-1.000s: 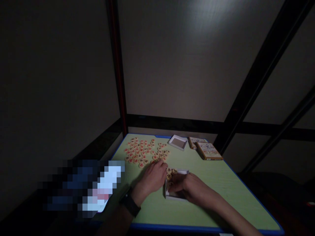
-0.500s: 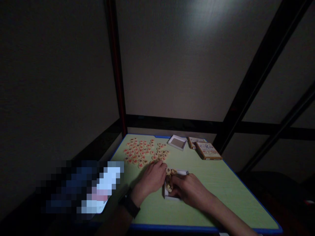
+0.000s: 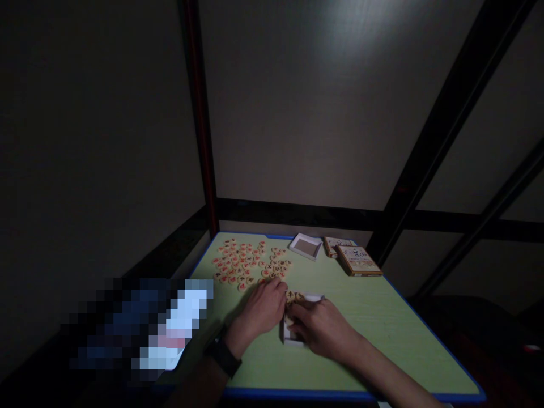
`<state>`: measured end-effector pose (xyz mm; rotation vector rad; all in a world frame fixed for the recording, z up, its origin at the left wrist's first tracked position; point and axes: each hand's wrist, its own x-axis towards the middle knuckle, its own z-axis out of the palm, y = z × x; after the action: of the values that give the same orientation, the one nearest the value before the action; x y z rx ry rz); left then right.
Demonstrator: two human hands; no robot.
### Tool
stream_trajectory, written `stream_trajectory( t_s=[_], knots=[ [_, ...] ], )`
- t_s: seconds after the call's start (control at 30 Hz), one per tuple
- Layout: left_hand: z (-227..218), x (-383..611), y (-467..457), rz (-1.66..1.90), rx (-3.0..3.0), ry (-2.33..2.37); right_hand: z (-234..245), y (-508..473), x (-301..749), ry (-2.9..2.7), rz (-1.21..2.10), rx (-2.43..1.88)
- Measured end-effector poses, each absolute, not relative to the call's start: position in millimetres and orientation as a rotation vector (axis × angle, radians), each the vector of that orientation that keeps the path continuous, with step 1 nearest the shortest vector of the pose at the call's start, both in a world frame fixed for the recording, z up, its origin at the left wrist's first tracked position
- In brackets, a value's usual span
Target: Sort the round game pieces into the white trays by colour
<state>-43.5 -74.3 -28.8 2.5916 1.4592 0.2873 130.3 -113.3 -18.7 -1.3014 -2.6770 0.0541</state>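
A shallow white box lies on the table in front of me, with round xiangqi pieces lined along its far and left sides. My left hand, with a dark watch on its wrist, has its fingers closed at the box's far left corner. Inside the box is my right hand, thumb and fingers closed around a piece near the left wall; the fingers mostly hide that piece. Many more xiangqi pieces, with red or black characters, lie loosely spread beyond my left hand.
At the back of the green table with a blue rim stands an open white box part. Two printed boxes lie at the back right, partly overlapping. A pixelated bright area covers the left edge. Walls stand behind and to the left.
My right hand has shifted slightly left in the box, and its fingers now cover the piece that showed near the left wall. The left hand has stayed in place.
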Motion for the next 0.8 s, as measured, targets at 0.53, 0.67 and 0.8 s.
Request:
stream_trajectory(
  t_s=[0.53,0.67,0.8],
  knots=[
    [-26,-37,-86,0.344,2.539,1.313,-19,-91,156,-2.572,0.264,-1.545],
    [-32,-35,-86,0.343,2.526,1.307,-23,-88,156,-2.570,0.264,-1.458],
    [-33,-36,-85,0.351,2.518,1.306,-26,-87,158,-2.532,0.312,-1.383]
  ],
)
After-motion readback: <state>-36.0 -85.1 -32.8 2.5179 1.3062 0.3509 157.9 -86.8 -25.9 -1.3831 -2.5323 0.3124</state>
